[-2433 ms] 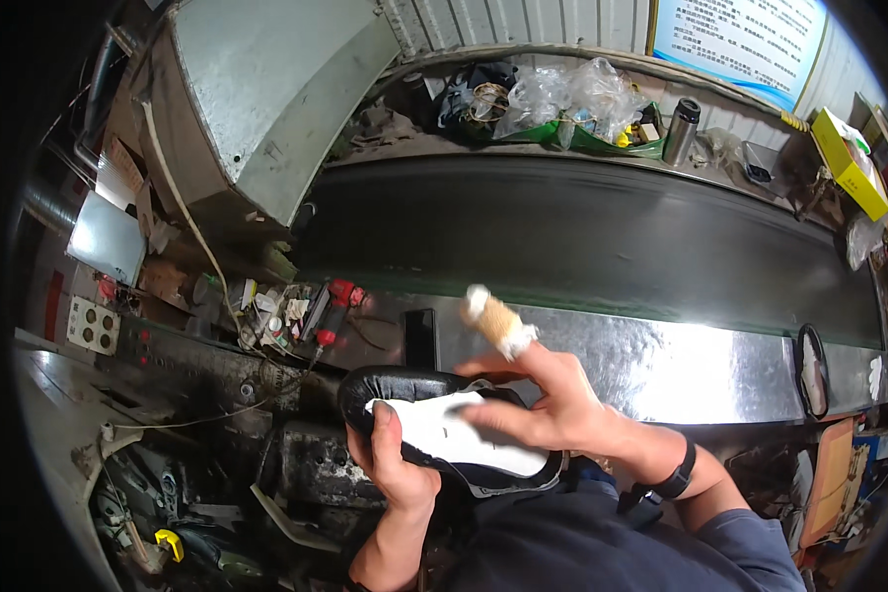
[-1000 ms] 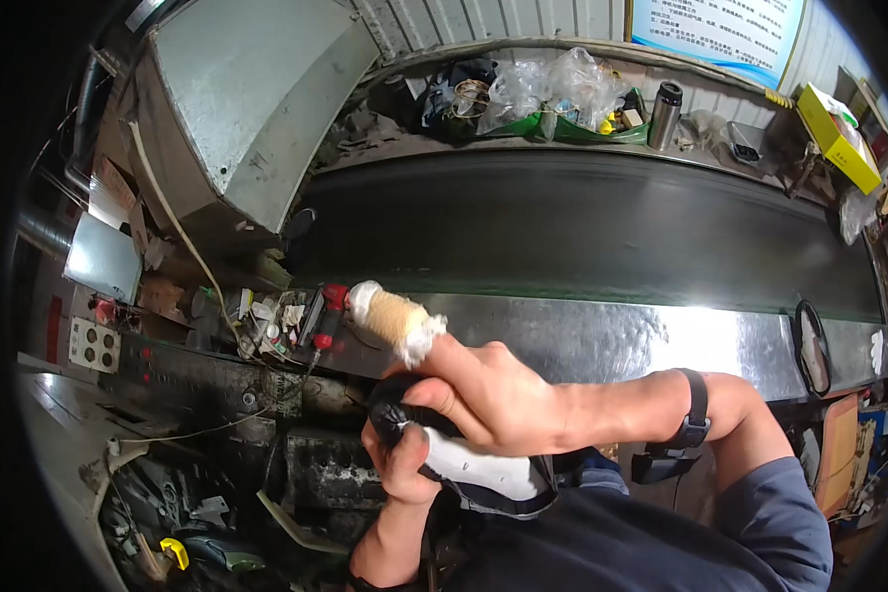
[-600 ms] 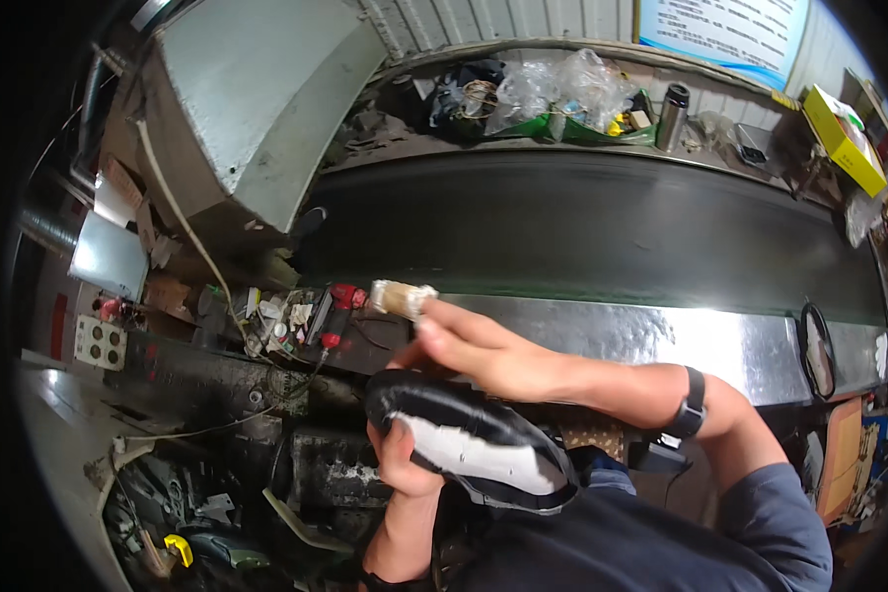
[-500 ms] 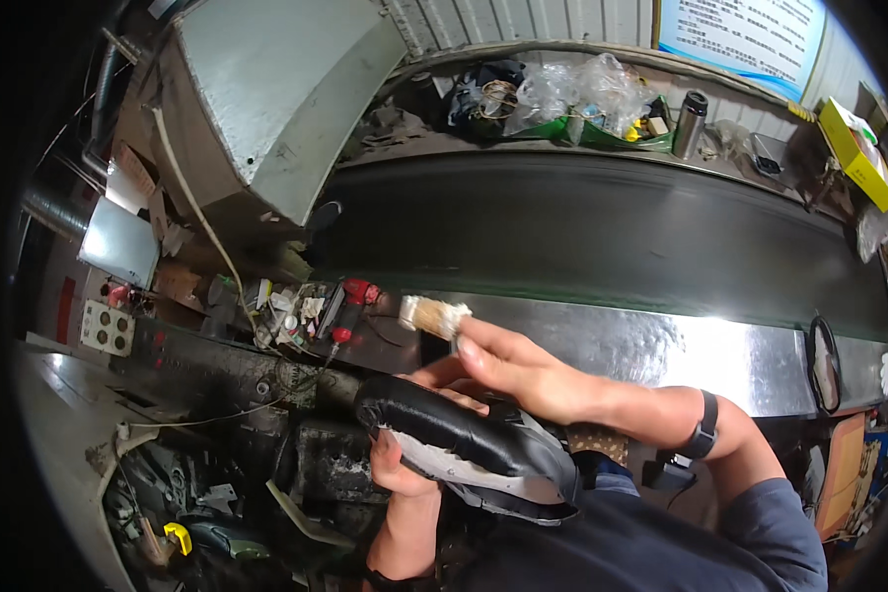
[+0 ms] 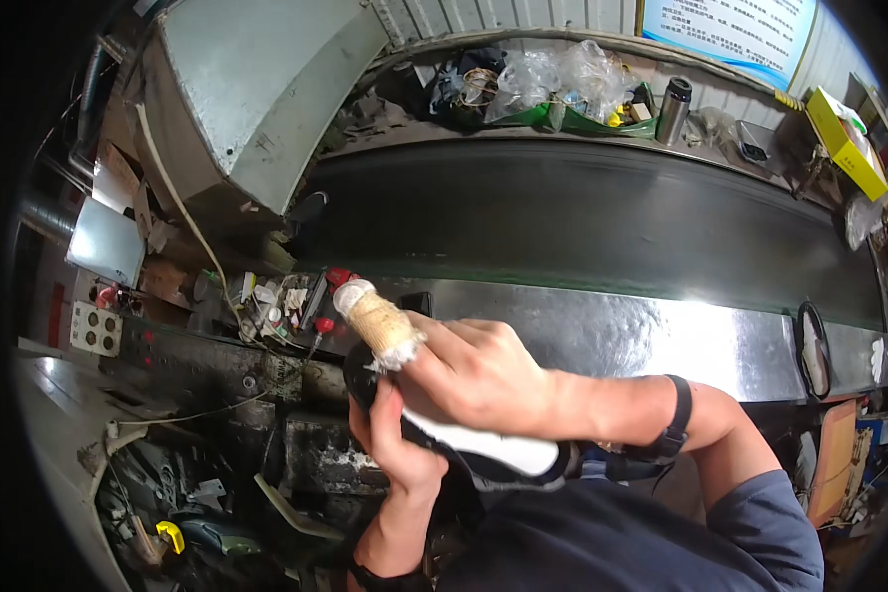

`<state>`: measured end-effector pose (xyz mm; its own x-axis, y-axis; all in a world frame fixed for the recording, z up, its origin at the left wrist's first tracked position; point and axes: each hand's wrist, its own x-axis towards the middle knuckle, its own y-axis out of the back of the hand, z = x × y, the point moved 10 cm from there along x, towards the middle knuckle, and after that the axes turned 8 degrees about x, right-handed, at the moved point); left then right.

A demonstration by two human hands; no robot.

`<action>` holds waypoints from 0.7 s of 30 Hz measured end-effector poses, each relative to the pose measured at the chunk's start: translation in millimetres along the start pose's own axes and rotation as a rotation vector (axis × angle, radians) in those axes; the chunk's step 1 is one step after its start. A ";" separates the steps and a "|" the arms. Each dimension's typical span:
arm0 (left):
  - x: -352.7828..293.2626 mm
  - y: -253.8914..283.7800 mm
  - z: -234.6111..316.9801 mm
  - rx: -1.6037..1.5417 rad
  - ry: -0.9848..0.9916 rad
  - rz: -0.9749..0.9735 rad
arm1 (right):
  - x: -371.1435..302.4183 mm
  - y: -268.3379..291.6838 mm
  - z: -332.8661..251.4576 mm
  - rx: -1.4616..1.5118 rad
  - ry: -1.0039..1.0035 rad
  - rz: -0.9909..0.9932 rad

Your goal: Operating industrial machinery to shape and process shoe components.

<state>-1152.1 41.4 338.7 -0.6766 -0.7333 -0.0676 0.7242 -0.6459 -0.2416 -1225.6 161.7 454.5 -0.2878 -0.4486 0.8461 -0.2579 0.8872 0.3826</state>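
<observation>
The toe end of a black shoe (image 5: 523,454), whose upturned side is mostly white, is gripped by the left hand (image 5: 397,444), thumb laid along that side. The right hand (image 5: 483,380) is held across the shoe with its fingers directed toward the toe; whether the shoe is touched or gripped by it cannot be told. A tan finger cover (image 5: 377,328), white at both ends, is worn on one of its fingers. The shoe is held before the body, on the near side of the near edge of the metal worktop (image 5: 612,345), toward its left end. A dark phone (image 5: 416,300), partly hidden by the right hand, is seen at the worktop's left part. A red power tool (image 5: 324,325), also partly covered, is placed near the left end. A black-rimmed oval piece (image 5: 812,345), pale inside, is noted near the right end. The worktop's far edge is bordered by a wide black belt (image 5: 582,212); beyond it, clear plastic bags (image 5: 592,77) and a steel flask (image 5: 674,111) are kept on a shelf (image 5: 434,131).
</observation>
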 end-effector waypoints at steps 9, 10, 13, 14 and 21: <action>6.7 27.8 -0.4 -0.059 0.169 0.027 | -72.7 -51.8 27.9 1.111 -0.819 -0.403; 9.8 29.3 -2.3 -0.075 0.134 0.043 | -71.3 -51.6 23.8 1.186 -0.913 -0.355; 2.8 19.1 9.5 -0.202 -0.103 -0.128 | -74.4 -62.0 22.8 1.350 -1.033 -0.231; 0.1 18.1 4.6 -0.203 -0.102 -0.132 | -78.6 -65.9 24.5 1.309 -1.046 -0.178; -12.2 65.3 1.6 0.102 -0.070 0.280 | -68.0 -64.9 -6.6 0.581 -0.707 -0.293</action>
<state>-1096.3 7.8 325.3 -0.4408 -0.8962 -0.0498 0.8931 -0.4323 -0.1245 -1183.2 135.3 374.6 -0.5799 -0.7741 0.2539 -0.7702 0.6226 0.1388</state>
